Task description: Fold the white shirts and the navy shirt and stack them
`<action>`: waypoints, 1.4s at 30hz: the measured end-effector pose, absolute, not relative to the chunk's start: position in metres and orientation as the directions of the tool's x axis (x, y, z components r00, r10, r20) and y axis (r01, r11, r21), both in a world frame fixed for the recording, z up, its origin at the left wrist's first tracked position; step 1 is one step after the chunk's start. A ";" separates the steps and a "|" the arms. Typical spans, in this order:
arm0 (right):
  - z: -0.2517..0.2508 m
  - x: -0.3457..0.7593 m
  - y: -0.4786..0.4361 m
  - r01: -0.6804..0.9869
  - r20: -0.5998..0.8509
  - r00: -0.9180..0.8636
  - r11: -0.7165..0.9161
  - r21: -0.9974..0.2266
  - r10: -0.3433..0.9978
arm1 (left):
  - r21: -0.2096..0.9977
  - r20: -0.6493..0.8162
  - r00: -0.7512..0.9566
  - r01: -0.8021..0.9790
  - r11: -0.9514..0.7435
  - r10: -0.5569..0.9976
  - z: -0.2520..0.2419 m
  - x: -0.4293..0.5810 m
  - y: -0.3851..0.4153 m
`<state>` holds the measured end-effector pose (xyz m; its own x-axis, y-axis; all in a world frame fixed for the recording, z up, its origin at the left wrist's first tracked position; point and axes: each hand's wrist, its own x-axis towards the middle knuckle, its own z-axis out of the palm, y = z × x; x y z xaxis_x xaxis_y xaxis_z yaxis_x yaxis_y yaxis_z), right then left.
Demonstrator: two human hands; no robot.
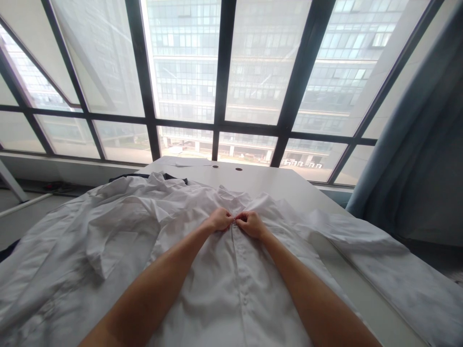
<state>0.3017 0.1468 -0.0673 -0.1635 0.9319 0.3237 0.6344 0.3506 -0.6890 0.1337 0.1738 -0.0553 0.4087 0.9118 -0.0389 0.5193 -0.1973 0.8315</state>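
A white button-up shirt lies spread face-up on a white table, collar toward the window. My left hand and my right hand meet at the top of the button placket just below the collar. Both hands are closed in a pinch on the shirt's front edges, fingertips almost touching each other. The lower buttons of the placket run down between my forearms. The shirt's right sleeve stretches out over the table's right side.
More white garments are heaped on the left of the table, with a dark cloth showing behind them. A large dark-framed window stands beyond the table. A blue-grey curtain hangs at the right.
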 end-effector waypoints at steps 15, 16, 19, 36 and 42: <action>-0.070 0.300 0.145 0.602 0.349 -0.131 0.354 -0.715 0.928 | 0.925 0.032 0.485 0.316 -0.209 0.874 -0.048 0.133 0.167; -0.070 0.300 0.144 0.611 0.356 -0.126 0.355 -0.708 0.926 | 0.925 0.034 0.483 0.316 -0.210 0.875 -0.048 0.133 0.167; -0.071 0.299 0.142 0.633 0.373 -0.109 0.354 -0.688 0.921 | 0.919 0.039 0.481 0.327 -0.220 0.876 -0.050 0.132 0.166; -0.069 0.290 0.133 0.774 0.421 -0.065 0.312 -0.552 0.905 | 0.714 0.244 0.352 0.565 -0.413 0.904 -0.052 0.136 0.151; -0.070 0.293 0.133 0.744 0.403 -0.070 0.317 -0.588 0.913 | 0.699 0.255 0.364 0.570 -0.431 0.896 -0.055 0.135 0.152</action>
<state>0.2934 0.1328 -0.0704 -0.0698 0.9126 0.4028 0.7440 0.3166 -0.5884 0.1349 0.1520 -0.0552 0.3644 0.8956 0.2553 0.5698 -0.4313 0.6995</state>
